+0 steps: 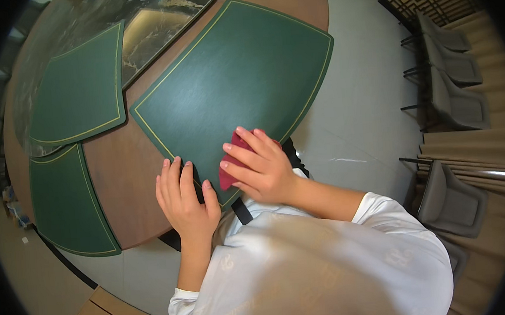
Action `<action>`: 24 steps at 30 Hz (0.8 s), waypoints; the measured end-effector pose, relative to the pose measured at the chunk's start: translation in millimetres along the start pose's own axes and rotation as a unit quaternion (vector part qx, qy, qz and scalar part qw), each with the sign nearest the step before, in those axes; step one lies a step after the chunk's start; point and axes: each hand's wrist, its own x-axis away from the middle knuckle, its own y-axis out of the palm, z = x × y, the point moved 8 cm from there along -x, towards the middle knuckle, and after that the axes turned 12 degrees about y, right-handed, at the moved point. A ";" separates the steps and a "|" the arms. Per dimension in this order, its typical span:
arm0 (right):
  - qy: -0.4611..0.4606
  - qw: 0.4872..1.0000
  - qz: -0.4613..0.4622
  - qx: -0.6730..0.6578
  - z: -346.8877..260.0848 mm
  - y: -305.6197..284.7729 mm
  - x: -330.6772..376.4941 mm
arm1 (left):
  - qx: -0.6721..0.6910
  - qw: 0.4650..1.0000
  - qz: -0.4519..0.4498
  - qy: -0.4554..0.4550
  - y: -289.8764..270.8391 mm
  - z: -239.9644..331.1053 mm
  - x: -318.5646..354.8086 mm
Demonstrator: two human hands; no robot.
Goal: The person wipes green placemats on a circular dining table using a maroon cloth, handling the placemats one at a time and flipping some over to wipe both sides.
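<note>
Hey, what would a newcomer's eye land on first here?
Probably the large green mat with its yellow border, on the brown table before the person. Next, the dark red cloth under the right hand, at the mat's near end, with the left hand to its left. Farther left, another green mat lies partly over the dark marbled surface.

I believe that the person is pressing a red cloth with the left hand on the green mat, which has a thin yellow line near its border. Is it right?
Not quite: in the head view, the right hand presses the red cloth on the green mat with the thin yellow border line, not the left hand.
</note>
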 end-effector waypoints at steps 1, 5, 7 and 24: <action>-0.015 1.000 -0.006 0.011 0.8 -5.5 -10.4 | 0.005 1.000 -0.005 0.000 -0.2 -0.8 2.1; 0.054 0.998 -0.015 0.028 36.8 -12.3 -53.4 | 0.019 0.999 -0.033 -0.011 -2.3 1.3 6.1; 0.099 0.994 -0.011 0.051 76.1 -15.4 -88.5 | 0.031 0.998 -0.046 -0.024 -4.1 1.2 6.2; 0.091 0.990 -0.039 0.100 99.9 45.8 -210.1 | 0.102 0.970 0.221 0.000 -24.0 -7.6 29.3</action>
